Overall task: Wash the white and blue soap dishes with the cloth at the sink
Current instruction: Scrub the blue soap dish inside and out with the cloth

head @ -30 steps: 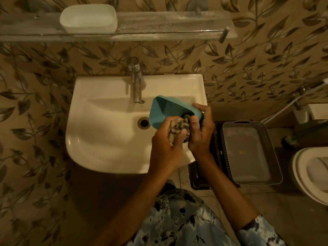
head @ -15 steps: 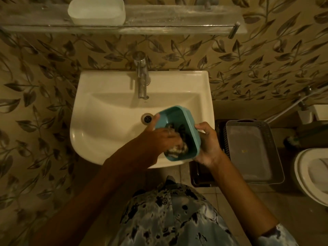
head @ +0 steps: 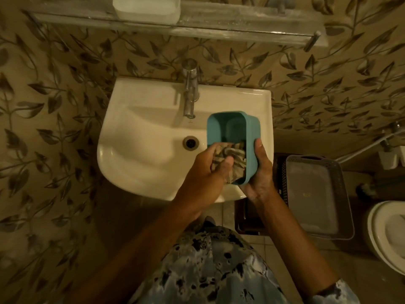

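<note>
A: Where's the blue soap dish [head: 233,137]?

B: Centre of the frame, over the right side of the sink [head: 140,137], open side facing the camera. The right hand [head: 259,172] is wrapped around its lower right edge.

A: And the cloth [head: 232,159]?

B: Bunched in the left hand [head: 206,174], pressed inside the dish's lower end.

A: The white soap dish [head: 146,7]?

B: On the shelf [head: 241,25], top of the frame.

Cloth [head: 232,161] inside blue dish [head: 235,132]; white dish [head: 146,7] shelved.
</note>
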Available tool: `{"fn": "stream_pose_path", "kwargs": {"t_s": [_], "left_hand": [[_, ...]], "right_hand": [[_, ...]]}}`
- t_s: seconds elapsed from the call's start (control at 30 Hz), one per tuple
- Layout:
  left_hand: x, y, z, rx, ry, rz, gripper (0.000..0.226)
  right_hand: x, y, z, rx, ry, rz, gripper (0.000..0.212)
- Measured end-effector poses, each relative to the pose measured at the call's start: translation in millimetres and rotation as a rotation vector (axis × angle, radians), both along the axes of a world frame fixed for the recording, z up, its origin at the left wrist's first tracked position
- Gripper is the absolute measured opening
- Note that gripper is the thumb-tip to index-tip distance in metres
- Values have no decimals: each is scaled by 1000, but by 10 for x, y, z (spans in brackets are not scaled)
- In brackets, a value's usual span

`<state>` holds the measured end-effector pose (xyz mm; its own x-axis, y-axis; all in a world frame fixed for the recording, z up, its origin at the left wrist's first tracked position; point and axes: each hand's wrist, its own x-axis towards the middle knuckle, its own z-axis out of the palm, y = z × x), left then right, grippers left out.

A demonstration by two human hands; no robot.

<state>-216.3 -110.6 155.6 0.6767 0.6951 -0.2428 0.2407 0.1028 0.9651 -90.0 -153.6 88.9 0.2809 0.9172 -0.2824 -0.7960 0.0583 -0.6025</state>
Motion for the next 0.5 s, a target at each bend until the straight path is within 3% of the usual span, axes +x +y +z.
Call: {"fn": "stream_pose_path", "kwargs": {"t_s": [0.07,0.17,0.23,0.3,0.4,0.5], "left_hand": [[-55,-15,-24,328,57,-163,31],[-136,129,-243,1015,255,-327,53],[-158,227,-301,1195,308,-330,50],[-106,102,-211,1039,345,-310,49],[-19,-181,22,562,191,-96,34],[46,-126,161,220,95,106,23]], "right_hand": [[78,9,38,23,-13,-21,62],[160,11,82,27,-24,-20,65],[162,33,97,19,-24,8,69],[147,70,105,-3,-38,-1,77],[112,104,106,-17,-80,-51,92],[101,101,51,6,-141,-152,99]]}}
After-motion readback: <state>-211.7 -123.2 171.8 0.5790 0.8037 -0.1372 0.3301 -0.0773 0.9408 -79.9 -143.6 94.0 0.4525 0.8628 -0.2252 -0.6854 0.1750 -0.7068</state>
